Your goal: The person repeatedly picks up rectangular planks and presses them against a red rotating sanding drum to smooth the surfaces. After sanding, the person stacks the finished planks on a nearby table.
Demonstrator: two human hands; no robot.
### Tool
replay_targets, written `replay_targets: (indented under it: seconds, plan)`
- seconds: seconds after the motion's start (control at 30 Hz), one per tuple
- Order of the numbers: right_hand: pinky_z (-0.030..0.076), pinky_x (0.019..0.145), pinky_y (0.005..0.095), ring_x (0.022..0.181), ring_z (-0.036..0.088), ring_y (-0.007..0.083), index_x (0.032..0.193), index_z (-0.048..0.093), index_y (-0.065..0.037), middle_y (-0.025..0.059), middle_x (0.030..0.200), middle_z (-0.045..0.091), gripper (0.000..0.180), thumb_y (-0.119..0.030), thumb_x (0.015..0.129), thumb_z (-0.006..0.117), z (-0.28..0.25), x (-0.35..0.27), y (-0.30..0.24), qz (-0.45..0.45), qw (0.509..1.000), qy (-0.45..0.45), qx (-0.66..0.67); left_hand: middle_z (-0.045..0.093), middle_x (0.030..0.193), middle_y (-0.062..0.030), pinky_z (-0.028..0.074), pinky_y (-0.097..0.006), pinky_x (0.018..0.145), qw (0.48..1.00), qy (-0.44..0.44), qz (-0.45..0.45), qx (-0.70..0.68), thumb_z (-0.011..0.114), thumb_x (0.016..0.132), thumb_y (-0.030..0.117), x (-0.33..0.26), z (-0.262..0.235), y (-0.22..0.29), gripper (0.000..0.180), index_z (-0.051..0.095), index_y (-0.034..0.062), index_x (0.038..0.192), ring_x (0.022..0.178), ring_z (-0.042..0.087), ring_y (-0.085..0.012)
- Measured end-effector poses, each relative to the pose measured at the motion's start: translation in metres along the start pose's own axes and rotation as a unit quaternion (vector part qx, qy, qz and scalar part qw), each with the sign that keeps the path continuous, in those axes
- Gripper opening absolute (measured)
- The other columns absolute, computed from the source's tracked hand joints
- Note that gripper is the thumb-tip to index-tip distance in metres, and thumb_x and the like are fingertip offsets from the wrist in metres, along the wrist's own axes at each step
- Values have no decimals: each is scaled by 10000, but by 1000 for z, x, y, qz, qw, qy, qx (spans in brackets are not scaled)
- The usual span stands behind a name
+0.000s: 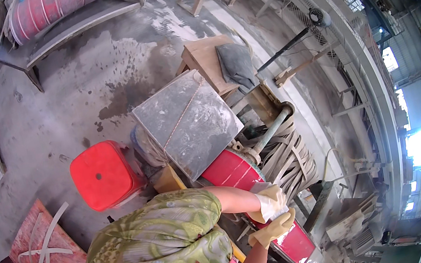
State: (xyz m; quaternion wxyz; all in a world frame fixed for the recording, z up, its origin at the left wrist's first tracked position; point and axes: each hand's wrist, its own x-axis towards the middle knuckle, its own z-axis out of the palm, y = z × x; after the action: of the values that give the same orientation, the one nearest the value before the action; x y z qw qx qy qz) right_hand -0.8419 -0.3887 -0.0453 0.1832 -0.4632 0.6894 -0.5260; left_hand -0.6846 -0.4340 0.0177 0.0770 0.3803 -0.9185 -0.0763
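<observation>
Both of my hands wear pale cream work gloves and meet over a long red surface (295, 244) of a machine. My left hand (271, 200) has its fingers bent inward, nearly touching the other glove. My right hand (274, 229) is curled, its fingertips toward the left one. A small whitish patch shows between the gloves; whether it is a held piece or part of the glove I cannot make out. The red surface runs on past my left forearm as a red section (232, 170). Grey-beige strips (290, 157) hang in a bundle just beyond.
A grey slab-topped table (191, 118) stands left of the machine, with a red plastic stool (100, 176) beside it. Dark cloth (236, 63) lies on a wooden box (203, 57). A fan (316, 16) stands farther off. Pale strips lie on a reddish board (44, 237) at lower left.
</observation>
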Motion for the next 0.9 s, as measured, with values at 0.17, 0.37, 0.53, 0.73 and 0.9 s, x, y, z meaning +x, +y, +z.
replay_targets:
  seconds: [0.17,0.37,0.53,0.73,0.9]
  plan:
    - [385,1174,411,1357,547,315,1479,543,40,197,1479,586,544,-320,1079,458,1,-3,-1,18,1000,-1,-2,721,1049,-120,532,-445,840,1000,9,0,-7,795,772,331,-2,-1,2,439,724,99,1138,995,684,-322]
    - [389,1175,415,1367,545,324,1482,535,47,208,1495,574,557,-333,1084,451,-6,10,12,2,999,-29,-39,722,1050,-124,534,-450,844,1000,23,-7,-3,800,767,336,-6,-4,-1,447,724,103,1141,997,684,-330]
    - [391,1179,425,1381,533,360,1484,531,52,235,1511,556,583,-352,1084,404,-2,2,-4,-14,994,-25,-101,723,1051,-126,536,-455,848,999,32,-14,-11,805,763,340,-10,-6,-6,453,725,107,1143,998,684,-338]
    - [395,1188,427,1403,524,364,1491,515,64,238,1522,550,577,-345,1096,415,-1,4,-8,-35,990,-37,-132,725,1052,-129,538,-461,853,999,42,-21,-16,810,758,344,-13,-9,-11,461,726,111,1146,999,684,-347]
    - [392,1197,428,1412,521,372,1488,512,71,253,1514,552,567,-331,1103,410,2,-6,-20,-39,992,-36,-112,726,1053,-132,540,-465,856,999,43,-17,-15,815,753,348,-13,-10,-10,467,727,114,1148,1000,684,-354]
